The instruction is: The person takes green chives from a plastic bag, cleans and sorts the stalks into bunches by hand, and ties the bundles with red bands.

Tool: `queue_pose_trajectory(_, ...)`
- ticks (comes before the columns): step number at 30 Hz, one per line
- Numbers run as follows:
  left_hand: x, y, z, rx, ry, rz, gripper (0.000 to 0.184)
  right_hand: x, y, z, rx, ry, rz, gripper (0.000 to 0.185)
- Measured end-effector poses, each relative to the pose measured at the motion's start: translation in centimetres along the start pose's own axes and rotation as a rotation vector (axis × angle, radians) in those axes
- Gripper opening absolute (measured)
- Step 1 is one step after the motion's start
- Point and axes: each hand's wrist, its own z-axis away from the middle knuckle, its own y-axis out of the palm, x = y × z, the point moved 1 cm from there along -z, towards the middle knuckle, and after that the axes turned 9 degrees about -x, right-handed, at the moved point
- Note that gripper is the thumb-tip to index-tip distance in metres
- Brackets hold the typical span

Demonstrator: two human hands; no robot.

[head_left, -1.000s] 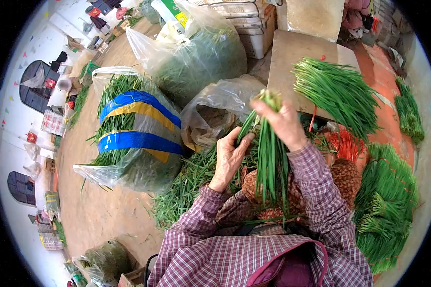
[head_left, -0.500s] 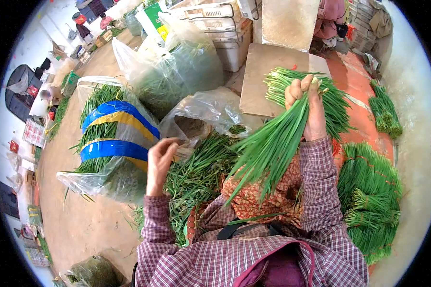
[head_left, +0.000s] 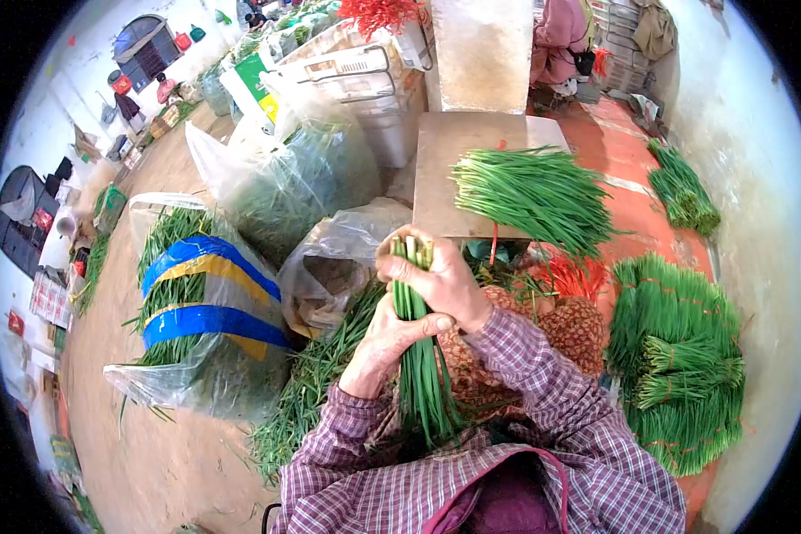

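A bunch of green chives (head_left: 424, 383) hangs in front of me, pale cut ends up and leaves down toward my lap. My right hand (head_left: 434, 278) is wrapped round it just below the pale ends. Lower on the same bunch, my left hand (head_left: 390, 343) is closed round the stalks, its thumb lying across them and touching the right hand. Beyond, a loose pile of chives (head_left: 534, 194) rests on a low board (head_left: 436, 200). Red ties (head_left: 571, 274) lie in a heap near my patterned lap cloth (head_left: 565, 329).
Tied chive bundles (head_left: 676, 356) are stacked at right, with another bundle (head_left: 683, 191) farther back. Left stand a blue-and-yellow striped bag (head_left: 214, 307) and a clear bag (head_left: 316, 169) of greens. Loose leaves (head_left: 316, 392) cover the floor beside me. A person in pink (head_left: 556, 40) is behind.
My right hand has come down and left from above the board with the chives, and their ends now point up. My left hand has moved right and closed round the bunch. The view has shifted.
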Motion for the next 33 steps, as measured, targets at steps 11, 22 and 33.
queue_pose_trajectory(11,0.3,-1.1,0.2,0.023,-0.016,-0.171,0.034,4.0,-4.0,-4.2,-0.215,-0.364,0.088,0.040)
queue_pose_trajectory(22,-1.5,-0.7,0.3,-0.248,0.214,-0.023,0.012,2.2,-1.8,-1.4,0.078,-0.320,0.154,0.071)
queue_pose_trajectory(33,-1.7,-0.2,-1.5,-0.224,0.398,0.658,0.029,-1.7,-3.6,5.3,0.133,-0.217,0.884,0.084)
